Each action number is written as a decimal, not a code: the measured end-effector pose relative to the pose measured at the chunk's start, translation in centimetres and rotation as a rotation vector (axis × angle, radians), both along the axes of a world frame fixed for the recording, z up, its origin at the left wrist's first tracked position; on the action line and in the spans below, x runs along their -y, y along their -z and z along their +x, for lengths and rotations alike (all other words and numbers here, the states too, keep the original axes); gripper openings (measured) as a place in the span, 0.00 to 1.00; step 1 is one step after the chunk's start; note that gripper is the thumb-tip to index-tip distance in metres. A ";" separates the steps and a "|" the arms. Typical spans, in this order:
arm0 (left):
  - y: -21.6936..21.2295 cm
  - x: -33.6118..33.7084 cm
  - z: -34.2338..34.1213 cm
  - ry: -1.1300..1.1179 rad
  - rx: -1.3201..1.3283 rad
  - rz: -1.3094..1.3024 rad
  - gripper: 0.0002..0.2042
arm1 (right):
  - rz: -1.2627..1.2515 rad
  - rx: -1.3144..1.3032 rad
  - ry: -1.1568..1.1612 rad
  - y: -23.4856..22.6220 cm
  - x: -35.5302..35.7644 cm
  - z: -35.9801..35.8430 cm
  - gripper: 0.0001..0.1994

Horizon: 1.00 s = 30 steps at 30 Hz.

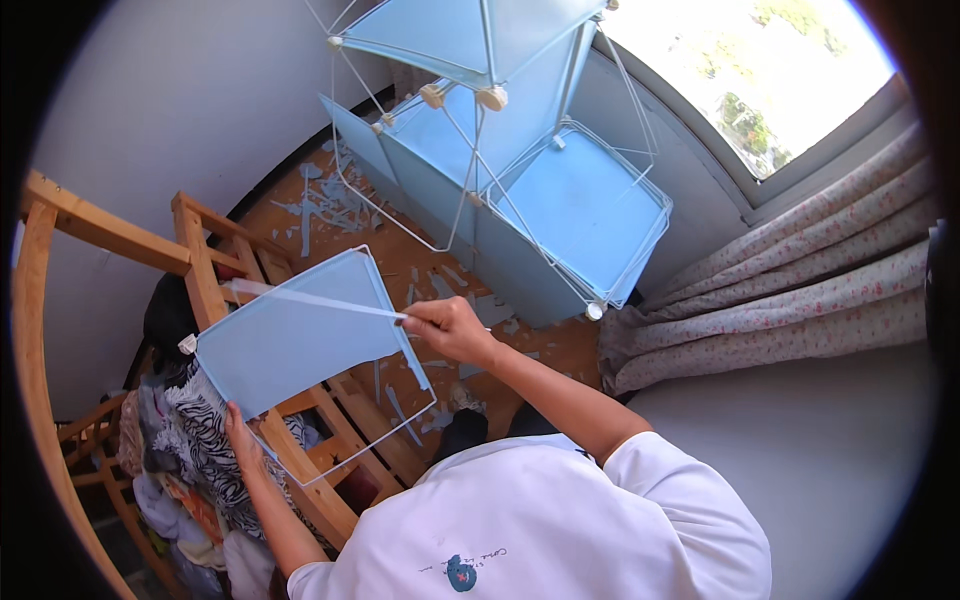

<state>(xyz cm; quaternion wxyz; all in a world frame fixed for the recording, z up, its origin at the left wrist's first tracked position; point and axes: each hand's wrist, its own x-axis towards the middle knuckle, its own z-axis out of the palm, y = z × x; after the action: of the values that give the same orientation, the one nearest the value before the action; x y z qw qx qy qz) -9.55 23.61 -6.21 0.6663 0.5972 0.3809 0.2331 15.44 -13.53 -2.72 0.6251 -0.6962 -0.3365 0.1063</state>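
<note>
Holds blue panel (290, 335) raised above the floor (575, 347), tilted, between the wooden frame (205, 285) and the right hand (455, 330). Consists of a pale blue sheet bordered by white wire (370, 443), with one white connector (188, 344) at the left corner. Covers only the far portion of the wire outline with sheet; ends along an uneven edge, leaving the near portion open.

Grips the panel's lower left edge with the left hand (243, 440), closed against the border, with fingers partly hidden behind. Pinches one end of a narrow, pale strip (320, 302) between thumb and index finger of the right hand, just beside the panel's right edge. Runs from there across the panel's face toward the upper left edge. Cannot tell whether joined to the sheet.

Beyond the panel, near the window (800, 80) and curtain (780, 290), stands on the floor a blue storage unit (590, 200), fitted with wire edges and round cream connectors (492, 98). Beside it, toward the wall edge of the floor, lie scattered pale scraps (330, 205). Below the left hand, beside the wooden frame, lie heaped clothes (205, 430), partly zebra-striped.
</note>
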 end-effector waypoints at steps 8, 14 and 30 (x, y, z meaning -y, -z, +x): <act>-1.4 0.8 4.3 0.490 -0.349 0.703 0.17 | -0.253 0.074 0.144 -3.3 13.6 -1.9 0.05; 0.6 2.0 7.0 0.525 -0.447 0.711 0.17 | -0.373 -0.143 0.305 -9.7 26.1 -3.8 0.06; 3.6 9.3 15.1 0.550 -0.203 0.398 0.17 | 0.144 -0.186 0.849 -12.4 45.3 -10.4 0.11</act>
<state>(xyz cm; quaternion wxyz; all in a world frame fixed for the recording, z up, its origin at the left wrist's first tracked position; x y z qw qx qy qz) 5.52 14.27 -9.78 0.5334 0.8158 0.2169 0.0542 5.01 -58.82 9.72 0.6879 -0.7150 0.0307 -0.1213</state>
